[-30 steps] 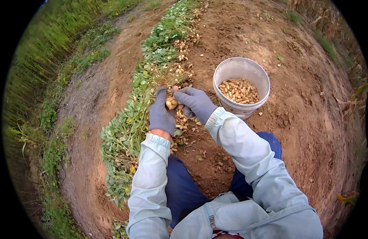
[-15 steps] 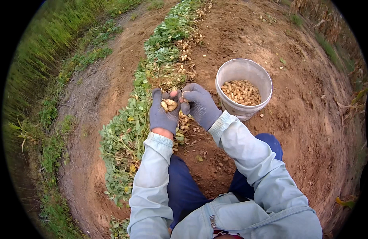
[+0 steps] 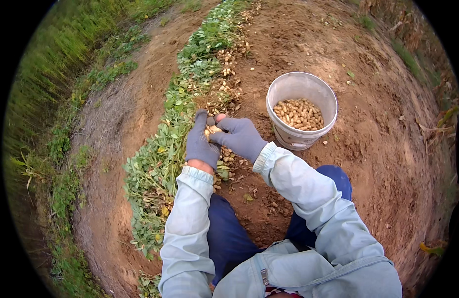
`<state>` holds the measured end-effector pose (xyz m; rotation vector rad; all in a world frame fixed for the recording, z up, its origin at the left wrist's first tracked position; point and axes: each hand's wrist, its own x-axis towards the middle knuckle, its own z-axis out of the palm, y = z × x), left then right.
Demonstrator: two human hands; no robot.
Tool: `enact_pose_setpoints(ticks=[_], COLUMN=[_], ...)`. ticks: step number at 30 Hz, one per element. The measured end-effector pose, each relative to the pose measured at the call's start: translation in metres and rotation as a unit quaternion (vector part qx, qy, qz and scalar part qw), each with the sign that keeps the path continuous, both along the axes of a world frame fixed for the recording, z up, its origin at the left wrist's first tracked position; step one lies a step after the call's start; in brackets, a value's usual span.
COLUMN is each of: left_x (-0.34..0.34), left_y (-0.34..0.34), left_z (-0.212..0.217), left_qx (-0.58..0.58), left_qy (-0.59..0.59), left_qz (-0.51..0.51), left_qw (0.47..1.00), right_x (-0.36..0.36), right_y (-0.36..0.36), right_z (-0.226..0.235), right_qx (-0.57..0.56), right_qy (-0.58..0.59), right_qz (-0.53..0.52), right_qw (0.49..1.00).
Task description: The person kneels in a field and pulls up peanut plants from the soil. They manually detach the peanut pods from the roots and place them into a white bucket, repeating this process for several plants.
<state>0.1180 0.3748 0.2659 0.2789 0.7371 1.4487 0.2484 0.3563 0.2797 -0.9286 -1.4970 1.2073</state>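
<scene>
Several tan peanuts [image 3: 211, 130] lie in the palm of my left hand [image 3: 202, 141], its gloved fingers curled around them. My right hand [image 3: 241, 138], in a matching grey glove, reaches across with thumb and fingers bent onto those peanuts. Its fingertips are partly hidden against the left palm. Beneath and beside both hands runs a row of pulled peanut plants [image 3: 162, 144], green leaves to the left and pods to the right. A whitish bucket [image 3: 329, 94], partly filled with picked peanuts [image 3: 299, 114], stands on the soil to the right of my hands.
Reddish-brown soil [image 3: 378, 154] spreads on the right, with small clods and a few loose pods. My blue-trousered knees [image 3: 334, 180] flank the ground in front of me. Tall green weeds [image 3: 50, 74] border the far left; dry stalks [image 3: 440, 89] edge the right.
My right hand has moved left and come down onto the peanuts in my left palm, covering part of them. The left hand stays nearly in place.
</scene>
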Motion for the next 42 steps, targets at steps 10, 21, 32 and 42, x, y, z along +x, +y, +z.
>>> enact_pose_setpoints(ticks=[10,21,32,42], left_x=[0.002,0.014,0.017,0.016], left_y=[-0.007,-0.008,-0.009,-0.018], left_z=[0.018,0.022,0.023,0.028], left_qx=[-0.041,0.013,-0.063,0.022], left_qy=[-0.044,-0.006,0.008,0.014], left_qz=[0.097,0.038,0.016,-0.036], left_qw=[0.993,0.999,0.998,0.999], right_x=[0.018,0.073,0.025,0.013], right_y=[-0.01,0.018,0.001,-0.007], right_z=[0.024,0.042,0.008,0.006], right_qx=[0.204,0.025,0.074,0.09], right_qy=[-0.364,-0.291,-0.145,-0.197], right_qz=[-0.152,-0.136,0.017,-0.014], right_qw=[0.896,0.947,0.986,0.976])
